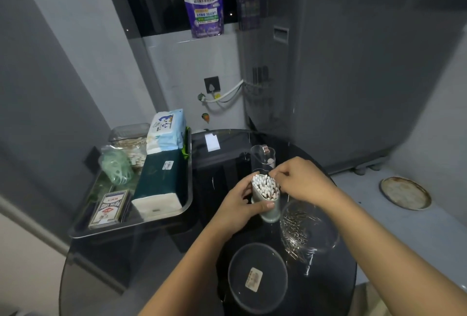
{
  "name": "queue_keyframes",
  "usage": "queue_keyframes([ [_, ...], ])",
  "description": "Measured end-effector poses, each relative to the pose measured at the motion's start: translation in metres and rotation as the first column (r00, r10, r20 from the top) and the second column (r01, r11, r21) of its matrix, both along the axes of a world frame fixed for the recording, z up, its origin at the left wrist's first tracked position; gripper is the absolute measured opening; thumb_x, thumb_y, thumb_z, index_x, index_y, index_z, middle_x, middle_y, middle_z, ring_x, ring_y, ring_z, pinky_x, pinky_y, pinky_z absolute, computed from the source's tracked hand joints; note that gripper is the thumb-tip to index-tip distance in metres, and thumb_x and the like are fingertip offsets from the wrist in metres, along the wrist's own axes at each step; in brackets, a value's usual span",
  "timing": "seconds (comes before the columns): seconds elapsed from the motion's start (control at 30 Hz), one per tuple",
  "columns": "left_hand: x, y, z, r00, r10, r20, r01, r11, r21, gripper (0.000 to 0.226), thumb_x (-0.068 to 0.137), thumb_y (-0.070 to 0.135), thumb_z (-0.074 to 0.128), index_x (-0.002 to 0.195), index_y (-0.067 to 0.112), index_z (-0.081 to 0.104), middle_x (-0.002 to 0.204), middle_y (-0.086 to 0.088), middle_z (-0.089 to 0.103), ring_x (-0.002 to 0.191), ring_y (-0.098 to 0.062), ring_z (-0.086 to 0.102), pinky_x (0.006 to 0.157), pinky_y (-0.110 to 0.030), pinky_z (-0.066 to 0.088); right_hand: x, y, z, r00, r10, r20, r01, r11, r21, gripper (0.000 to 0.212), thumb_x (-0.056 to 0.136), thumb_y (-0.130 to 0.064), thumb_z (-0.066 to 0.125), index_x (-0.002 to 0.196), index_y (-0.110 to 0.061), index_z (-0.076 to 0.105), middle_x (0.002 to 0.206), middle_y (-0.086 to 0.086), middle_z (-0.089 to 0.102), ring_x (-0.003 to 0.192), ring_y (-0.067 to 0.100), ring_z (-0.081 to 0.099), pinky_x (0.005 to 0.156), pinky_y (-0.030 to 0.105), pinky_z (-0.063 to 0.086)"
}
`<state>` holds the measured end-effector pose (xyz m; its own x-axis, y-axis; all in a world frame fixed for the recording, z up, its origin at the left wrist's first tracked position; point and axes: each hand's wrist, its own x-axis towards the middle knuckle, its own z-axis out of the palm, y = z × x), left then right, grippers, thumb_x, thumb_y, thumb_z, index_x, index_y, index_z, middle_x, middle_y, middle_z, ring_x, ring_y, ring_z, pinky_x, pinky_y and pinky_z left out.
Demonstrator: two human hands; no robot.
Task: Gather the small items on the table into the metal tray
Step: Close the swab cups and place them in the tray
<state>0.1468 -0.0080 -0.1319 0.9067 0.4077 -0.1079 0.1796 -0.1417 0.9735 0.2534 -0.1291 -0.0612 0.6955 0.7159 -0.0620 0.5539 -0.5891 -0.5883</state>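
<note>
While the left hand (241, 205) grips the upright swab tube (267, 198), the right hand (300, 180) pinches its swabs.

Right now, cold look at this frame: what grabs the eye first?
The two hands at centre: the left hand grips a cup of cotton swabs while the right hand pinches at the swab tips. Left of them, the metal tray already holds tissue packs and a card box. A bright detergent pouch hangs at the window above.
</note>
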Motion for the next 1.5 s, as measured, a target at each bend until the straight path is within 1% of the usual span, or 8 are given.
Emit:
queue_keyframes([
  [0.13, -0.014, 0.007, 0.008, 0.997, 0.048, 0.067, -0.044, 0.998, -0.054, 0.065, 0.078, 0.010, 0.075, 0.133, 0.032, 0.047, 0.130, 0.004, 0.060, 0.123, -0.011, 0.055, 0.103, -0.031, 0.047, -0.002, 0.009, 0.004, 0.977, 0.024, -0.211, 0.012, 0.986, 0.165, 0.023, 0.092, -0.023, 0.052, 0.098, -0.020, 0.074, 0.089, -0.001, 0.074, 0.076, 0.012, 0.067, 0.071, 0.029, 0.052],
  [0.33, -0.032, 0.019, 0.015, 0.964, 0.207, 0.167, -0.200, 0.978, -0.059, 0.066, 0.065, 0.035, 0.082, 0.124, 0.036, 0.052, 0.121, 0.001, 0.062, 0.110, -0.011, 0.062, 0.092, -0.027, 0.051, -0.013, 0.030, 0.005, 0.884, 0.124, -0.451, 0.039, 0.941, 0.335, 0.026, 0.094, -0.011, 0.051, 0.115, -0.011, 0.066, 0.099, 0.003, 0.070, 0.072, 0.011, 0.064, 0.062, 0.020, 0.049],
  [0.57, -0.034, 0.027, 0.007, 0.926, 0.332, 0.178, -0.316, 0.942, -0.109, 0.061, 0.077, 0.032, 0.074, 0.131, 0.032, 0.047, 0.127, 0.006, 0.057, 0.116, -0.009, 0.057, 0.100, -0.033, 0.049, 0.003, 0.052, -0.006, 0.933, -0.188, 0.307, 0.116, 0.965, 0.236, 0.042, 0.086, -0.032, 0.061, 0.127, -0.024, 0.059, 0.125, 0.005, 0.055, 0.120, 0.026, 0.043, 0.099, 0.030, 0.036],
  [0.7, -0.035, 0.028, 0.009, 0.906, 0.372, 0.204, -0.351, 0.927, -0.129, 0.060, 0.080, 0.027, 0.073, 0.133, 0.030, 0.045, 0.122, 0.010, 0.058, 0.112, -0.006, 0.057, 0.091, -0.023, 0.050, 0.012, 0.064, -0.019, 0.941, -0.130, 0.312, 0.150, 0.988, -0.039, 0.061, 0.087, -0.045, 0.057, 0.144, -0.033, 0.037, 0.147, 0.012, 0.036, 0.131, 0.034, 0.030, 0.109, 0.038, 0.027],
  [0.8, -0.040, 0.033, 0.004, 0.901, 0.381, 0.208, -0.354, 0.922, -0.156, 0.057, 0.079, 0.026, 0.073, 0.129, 0.030, 0.047, 0.122, 0.004, 0.062, 0.111, -0.012, 0.061, 0.090, -0.024, 0.051, 0.017, 0.066, -0.028, 0.970, -0.113, 0.217, 0.126, 0.991, -0.049, 0.056, 0.089, -0.037, 0.057, 0.141, -0.032, 0.038, 0.139, 0.015, 0.045, 0.124, 0.037, 0.043, 0.102, 0.042, 0.039],
  [1.03, -0.051, 0.033, 0.003, 0.914, 0.368, 0.173, -0.370, 0.929, -0.022, 0.078, 0.057, 0.053, 0.077, 0.128, 0.042, 0.048, 0.125, 0.017, 0.058, 0.113, -0.002, 0.057, 0.089, -0.019, 0.049, 0.010, 0.057, -0.005, 0.997, -0.083, 0.007, 0.073, 0.908, 0.412, 0.043, 0.086, -0.028, 0.063, 0.127, -0.036, 0.054, 0.114, 0.004, 0.064, 0.096, 0.018, 0.060, 0.074, 0.015, 0.042],
  [1.27, -0.052, 0.032, 0.002, 0.924, 0.346, 0.164, -0.369, 0.919, 0.141, 0.088, 0.054, 0.057, 0.076, 0.135, 0.038, 0.046, 0.135, 0.015, 0.051, 0.122, -0.003, 0.050, 0.107, -0.030, 0.042, -0.004, 0.044, 0.004, 0.984, 0.055, -0.169, 0.049, 0.832, 0.553, 0.032, 0.083, -0.037, 0.065, 0.112, -0.047, 0.060, 0.111, -0.019, 0.064, 0.098, 0.019, 0.064, 0.093, 0.042, 0.052],
  [1.5, -0.053, 0.037, 0.001, 0.917, 0.374, 0.140, -0.394, 0.903, 0.172, 0.087, 0.053, 0.060, 0.074, 0.133, 0.043, 0.044, 0.134, 0.015, 0.049, 0.124, -0.007, 0.047, 0.110, -0.038, 0.040, 0.005, 0.041, 0.007, 0.980, 0.070, -0.185, 0.044, 0.835, 0.549, 0.031, 0.083, -0.037, 0.062, 0.111, -0.050, 0.059, 0.110, -0.007, 0.067, 0.100, 0.019, 0.064, 0.090, 0.039, 0.053],
])
